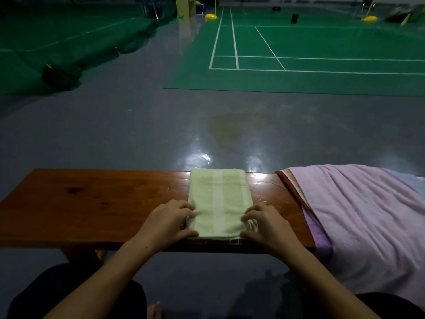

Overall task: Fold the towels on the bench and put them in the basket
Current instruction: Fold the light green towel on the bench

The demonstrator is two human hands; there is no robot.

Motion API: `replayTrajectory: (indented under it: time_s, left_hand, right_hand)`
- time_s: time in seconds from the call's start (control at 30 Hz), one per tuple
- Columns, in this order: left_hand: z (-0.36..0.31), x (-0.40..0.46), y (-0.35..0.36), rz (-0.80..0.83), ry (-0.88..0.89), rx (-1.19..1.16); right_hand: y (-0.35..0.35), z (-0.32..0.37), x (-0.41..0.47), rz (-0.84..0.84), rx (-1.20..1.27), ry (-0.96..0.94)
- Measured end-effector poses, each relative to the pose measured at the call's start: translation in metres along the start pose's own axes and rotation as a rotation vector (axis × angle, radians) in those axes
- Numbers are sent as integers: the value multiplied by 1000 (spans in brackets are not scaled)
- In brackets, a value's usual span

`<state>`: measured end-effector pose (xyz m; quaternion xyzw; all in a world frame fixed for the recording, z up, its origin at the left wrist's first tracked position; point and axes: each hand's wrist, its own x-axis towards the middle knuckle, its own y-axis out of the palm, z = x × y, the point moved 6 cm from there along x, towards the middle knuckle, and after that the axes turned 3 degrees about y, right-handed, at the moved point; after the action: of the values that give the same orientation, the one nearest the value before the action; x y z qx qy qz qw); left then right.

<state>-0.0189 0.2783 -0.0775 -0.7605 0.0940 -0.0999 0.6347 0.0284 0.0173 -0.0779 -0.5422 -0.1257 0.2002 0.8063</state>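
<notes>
The left hand (166, 223) grips the near left corner of the green towel (218, 203), fingers curled over the top of its edge and thumb lying along the near hem. The right hand (264, 224) grips the near right corner the same way, fingers bent over the folded layers, which show as white edges just under the fingertips, and thumb at the near hem. Both grips are closed on the towel.

The towel lies folded into a narrow rectangle, long side running away from the person, with a pale stripe down its middle. It sits flat on the surface (103, 203), a brown wooden bench, spanning it from the near edge to the far edge.

To the right, apart from the green towel, a pink towel (358, 215) lies loosely spread over the end of the surface and hangs down over its near side. A brown-orange cloth edge (290, 187) peeks out from under its left border.

Beyond the surface is a glossy grey floor (138, 134), then a green court (322, 54) with white lines. Two yellow bases (211, 16) stand at its far end.
</notes>
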Motion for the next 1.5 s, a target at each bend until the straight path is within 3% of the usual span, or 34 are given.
replayTrajectory:
  time_s: [0.3, 0.7, 0.93, 1.13, 1.3, 1.37, 1.5]
  left_hand:
    - [0, 9, 0, -134, 68, 70]
    - [9, 8, -32, -226, 56, -539]
    - [3, 2, -44, -218, 34, -740]
    - [6, -3, -41, -156, -48, -918]
    - [4, -4, -43, -219, -140, -1077]
    - [2, -1, -37, -187, -212, -1168]
    - [3, 10, -30, -151, -154, -1146]
  right_hand:
    - [2, -5, 20, -23, 0, 34]
    - [-24, 0, 19, -121, 414, -26]
    - [-35, 8, 9, -154, 546, -30]
    - [-35, 8, 5, -29, 716, -10]
    - [-29, 0, 9, -2, 831, 136]
    - [-28, 1, 10, -4, 984, 204]
    - [-21, 7, 9, 236, 1263, 211]
